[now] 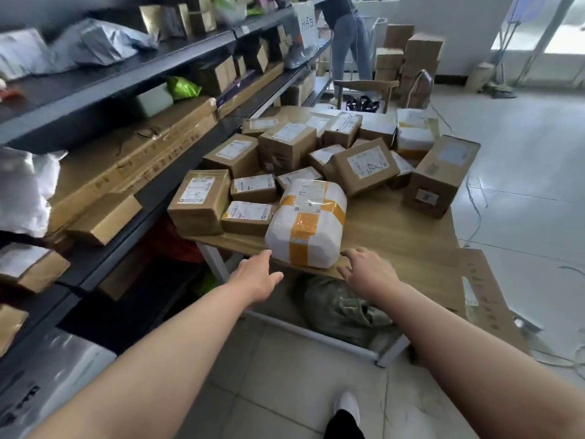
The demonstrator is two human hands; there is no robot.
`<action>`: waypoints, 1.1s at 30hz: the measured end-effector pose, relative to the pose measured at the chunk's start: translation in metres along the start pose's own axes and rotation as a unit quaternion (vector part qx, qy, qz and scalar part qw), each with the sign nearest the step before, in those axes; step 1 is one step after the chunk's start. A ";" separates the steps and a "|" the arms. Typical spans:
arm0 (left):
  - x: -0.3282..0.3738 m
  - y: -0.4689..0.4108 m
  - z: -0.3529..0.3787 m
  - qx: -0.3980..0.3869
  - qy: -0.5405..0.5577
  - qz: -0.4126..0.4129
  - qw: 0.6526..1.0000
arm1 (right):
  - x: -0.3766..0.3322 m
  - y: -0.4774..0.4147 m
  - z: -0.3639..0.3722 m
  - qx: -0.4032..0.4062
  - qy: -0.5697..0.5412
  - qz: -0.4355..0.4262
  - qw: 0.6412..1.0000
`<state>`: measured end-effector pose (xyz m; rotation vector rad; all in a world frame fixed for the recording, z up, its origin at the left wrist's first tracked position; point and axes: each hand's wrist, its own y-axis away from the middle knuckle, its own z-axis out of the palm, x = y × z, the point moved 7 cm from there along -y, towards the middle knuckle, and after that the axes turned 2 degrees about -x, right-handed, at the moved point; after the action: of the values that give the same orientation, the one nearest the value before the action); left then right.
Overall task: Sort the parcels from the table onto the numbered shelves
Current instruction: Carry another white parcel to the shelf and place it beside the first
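A white bag parcel with orange tape lies at the near edge of the wooden table. Behind it, several brown cardboard parcels with white labels are piled on the table. My left hand reaches out just short of the white parcel's near left corner, fingers relaxed, holding nothing. My right hand hovers at the parcel's near right corner over the table edge, fingers spread and empty. Dark metal shelves run along the left, carrying boxes and bags.
A long flat cardboard box lies on the middle shelf. A tall box stands at the table's right edge. A green bag sits under the table. Another person stands at the far end by stacked boxes. Cables cross the tiled floor on the right.
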<state>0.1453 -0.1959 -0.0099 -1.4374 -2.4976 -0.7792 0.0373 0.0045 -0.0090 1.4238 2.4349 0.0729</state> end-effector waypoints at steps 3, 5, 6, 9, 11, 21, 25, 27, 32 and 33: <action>0.010 -0.039 -0.012 0.005 0.011 -0.024 1.000 | 0.005 -0.045 -0.007 -0.008 -0.007 -0.012 1.000; 0.019 -0.066 -0.019 0.013 0.025 -0.038 0.999 | 0.011 -0.071 -0.011 -0.010 -0.015 -0.015 1.000; 0.023 -0.078 -0.023 0.018 0.034 -0.044 0.998 | 0.014 -0.084 -0.013 -0.011 -0.024 -0.015 1.000; 0.036 -0.107 -0.025 0.036 0.063 -0.059 0.996 | 0.019 -0.118 -0.015 -0.017 -0.057 -0.027 0.998; 0.044 -0.120 -0.020 0.039 0.081 -0.062 0.994 | 0.020 -0.134 -0.012 -0.024 -0.087 -0.032 0.995; 0.042 -0.133 -0.015 0.065 0.091 -0.085 0.990 | 0.034 -0.151 0.009 -0.049 -0.156 -0.039 0.986; 0.040 -0.140 0.005 -0.021 0.206 -0.087 0.975 | 0.040 -0.149 0.016 -0.077 -0.237 0.003 0.968; 0.044 -0.142 0.014 -0.044 0.265 -0.066 0.961 | 0.043 -0.147 0.018 -0.079 -0.294 0.017 0.952; 0.034 -0.147 0.029 -0.058 0.365 -0.053 0.928 | 0.045 -0.136 0.022 -0.051 -0.352 0.056 0.933; 0.033 -0.149 0.030 -0.064 0.374 -0.048 0.924 | 0.045 -0.133 0.023 -0.043 -0.363 0.063 0.928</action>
<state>0.0060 -0.2157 -0.0764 -0.8098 -1.9451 -1.2403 -0.0880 -0.0260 -0.0691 1.2666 1.7110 -0.2698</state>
